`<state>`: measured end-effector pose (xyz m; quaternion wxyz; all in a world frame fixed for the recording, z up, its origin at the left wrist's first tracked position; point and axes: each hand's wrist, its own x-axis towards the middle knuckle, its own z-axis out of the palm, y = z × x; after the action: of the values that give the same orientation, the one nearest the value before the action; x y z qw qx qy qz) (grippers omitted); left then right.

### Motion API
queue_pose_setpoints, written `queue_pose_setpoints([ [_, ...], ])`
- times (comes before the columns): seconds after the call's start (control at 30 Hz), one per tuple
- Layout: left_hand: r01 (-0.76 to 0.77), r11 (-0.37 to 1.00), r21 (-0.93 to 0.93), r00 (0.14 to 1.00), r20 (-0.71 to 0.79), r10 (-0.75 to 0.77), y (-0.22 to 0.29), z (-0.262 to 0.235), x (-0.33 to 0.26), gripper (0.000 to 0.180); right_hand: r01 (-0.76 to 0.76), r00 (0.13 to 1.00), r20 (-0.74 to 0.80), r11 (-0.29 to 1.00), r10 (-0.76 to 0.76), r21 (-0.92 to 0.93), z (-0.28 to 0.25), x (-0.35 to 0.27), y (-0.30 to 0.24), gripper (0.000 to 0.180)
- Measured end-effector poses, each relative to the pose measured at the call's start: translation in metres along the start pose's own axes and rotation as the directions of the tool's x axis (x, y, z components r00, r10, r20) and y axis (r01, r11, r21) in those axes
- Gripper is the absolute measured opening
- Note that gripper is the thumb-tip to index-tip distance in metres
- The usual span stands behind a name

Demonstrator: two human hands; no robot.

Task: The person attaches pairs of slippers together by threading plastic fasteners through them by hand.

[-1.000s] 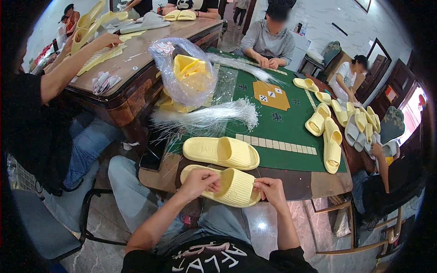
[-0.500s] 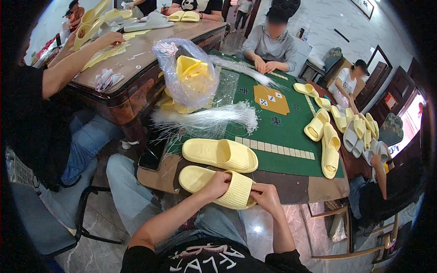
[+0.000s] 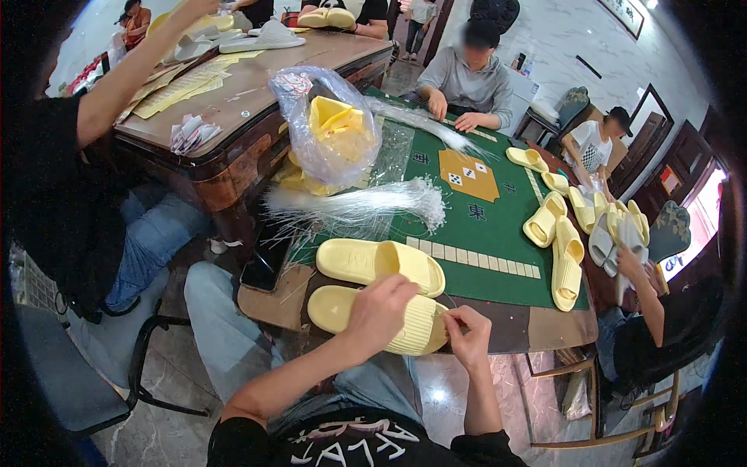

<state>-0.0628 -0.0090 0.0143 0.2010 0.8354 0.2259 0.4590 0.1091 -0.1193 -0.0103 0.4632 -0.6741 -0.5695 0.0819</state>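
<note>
Two pale yellow slide slippers lie side by side at the near edge of a green-topped game table (image 3: 498, 233). My left hand (image 3: 380, 307) rests on the strap of the nearer slipper (image 3: 342, 310) and holds it down. My right hand (image 3: 469, 335) pinches at the toe end of that same slipper, fingers closed together. The farther slipper (image 3: 366, 261) lies untouched just beyond my hands. A bundle of thin clear plastic ties (image 3: 366, 204) lies behind it.
A clear plastic bag (image 3: 331, 128) with yellow slippers stands at the table's left. More slippers (image 3: 562, 241) lie on the right side. Three other people sit around the table; another sits at a wooden table (image 3: 257, 86) on the left. A dark phone (image 3: 263, 268) lies near the table's corner.
My left hand has shifted right along the near slipper onto its strap, and my right hand has closed in on the slipper's toe end. The slippers stay put.
</note>
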Motion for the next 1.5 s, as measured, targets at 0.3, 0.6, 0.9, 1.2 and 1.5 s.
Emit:
queue_pose_setpoints([
  [0.3,0.17,0.913,-0.372,0.853,0.52,0.053,0.0,0.057,0.028,0.022,0.01,0.996,-0.089,0.99,0.002,0.138,0.003,-0.002,0.006,0.006],
  [0.6,0.221,0.912,-0.347,0.953,0.276,-0.126,-0.01,0.065,0.018,0.019,-0.009,0.989,-0.129,0.913,0.067,0.409,0.009,0.0,0.005,0.007],
  [0.9,0.381,0.711,-0.591,0.924,0.272,-0.269,-0.012,0.055,0.02,0.02,-0.152,0.975,-0.02,0.725,0.223,0.671,0.024,-0.003,0.01,0.003],
  [1.2,0.378,0.764,-0.523,0.924,0.269,-0.272,-0.01,0.054,0.015,0.02,-0.232,0.943,-0.02,0.701,0.332,0.674,0.042,0.001,0.002,0.007],
  [1.5,0.388,0.814,-0.432,0.918,0.261,-0.299,-0.008,0.053,0.015,0.021,-0.219,0.923,-0.062,0.649,0.381,0.729,0.046,0.0,0.006,0.001],
])
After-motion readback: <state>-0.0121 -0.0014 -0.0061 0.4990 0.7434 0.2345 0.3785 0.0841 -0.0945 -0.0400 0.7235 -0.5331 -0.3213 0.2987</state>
